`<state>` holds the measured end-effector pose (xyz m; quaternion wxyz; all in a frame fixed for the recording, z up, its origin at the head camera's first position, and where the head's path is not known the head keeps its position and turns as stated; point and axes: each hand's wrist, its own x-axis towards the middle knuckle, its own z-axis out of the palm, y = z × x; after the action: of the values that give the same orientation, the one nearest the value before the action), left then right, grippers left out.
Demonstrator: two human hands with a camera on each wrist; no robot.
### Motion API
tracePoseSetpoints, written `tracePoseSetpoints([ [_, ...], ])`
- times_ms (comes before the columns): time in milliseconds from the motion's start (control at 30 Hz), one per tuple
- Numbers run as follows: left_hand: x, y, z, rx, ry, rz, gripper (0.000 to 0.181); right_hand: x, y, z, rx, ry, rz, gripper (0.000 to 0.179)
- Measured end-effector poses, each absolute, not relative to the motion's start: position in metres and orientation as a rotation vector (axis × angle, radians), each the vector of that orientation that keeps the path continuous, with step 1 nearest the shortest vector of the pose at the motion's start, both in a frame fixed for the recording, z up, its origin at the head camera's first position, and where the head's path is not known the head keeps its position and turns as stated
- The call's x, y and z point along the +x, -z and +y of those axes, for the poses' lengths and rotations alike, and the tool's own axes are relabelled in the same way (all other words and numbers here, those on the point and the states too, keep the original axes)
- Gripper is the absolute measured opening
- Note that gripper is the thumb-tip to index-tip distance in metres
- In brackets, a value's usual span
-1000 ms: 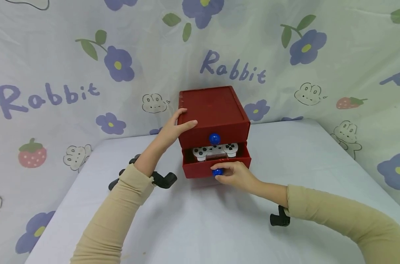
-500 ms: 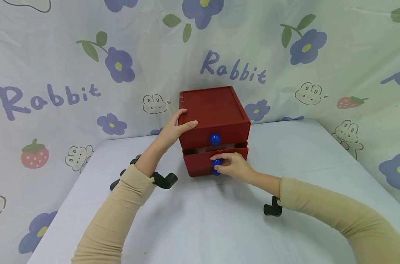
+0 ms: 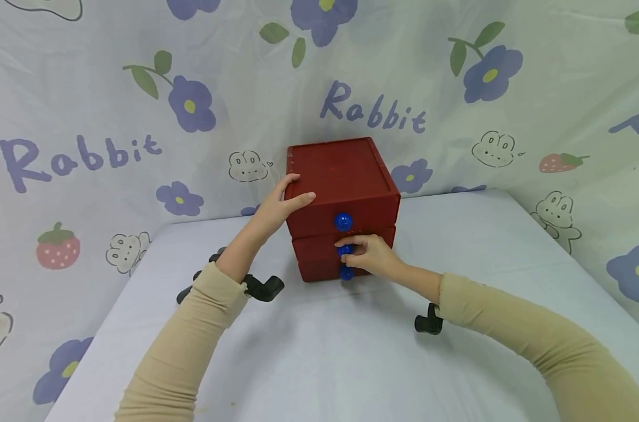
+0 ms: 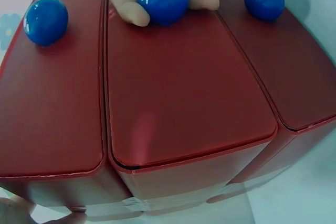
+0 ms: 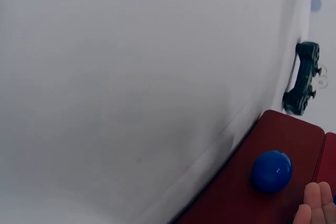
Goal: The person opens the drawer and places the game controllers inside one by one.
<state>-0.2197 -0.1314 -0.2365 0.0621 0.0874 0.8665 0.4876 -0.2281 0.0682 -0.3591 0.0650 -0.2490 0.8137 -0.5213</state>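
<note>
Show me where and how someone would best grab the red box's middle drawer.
Probably by its round blue knob, from the front: it juts out from the drawer's flat face, giving something to pinch, as the right hand does.

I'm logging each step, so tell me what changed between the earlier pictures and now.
The right hand pushed the middle drawer inward, from open to shut, hiding the white controller; it kept hold of the blue knob. The left hand stayed on the red cabinet; the top drawer stayed shut.
</note>
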Motion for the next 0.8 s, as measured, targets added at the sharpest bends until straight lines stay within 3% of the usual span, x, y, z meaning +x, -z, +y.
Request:
tracePoseSetpoints([
  [333, -0.244, 0.256, -0.144, 0.272, -1.455, 2.631, 0.069, -0.238, 0.362, 0.069, -0.839, 1.530, 2.467, 0.025],
  [800, -0.243, 0.258, -0.143, 0.294, -1.495, 2.609, 0.068, -0.232, 0.349, 0.078, -0.865, 1.395, 2.363, 0.034],
])
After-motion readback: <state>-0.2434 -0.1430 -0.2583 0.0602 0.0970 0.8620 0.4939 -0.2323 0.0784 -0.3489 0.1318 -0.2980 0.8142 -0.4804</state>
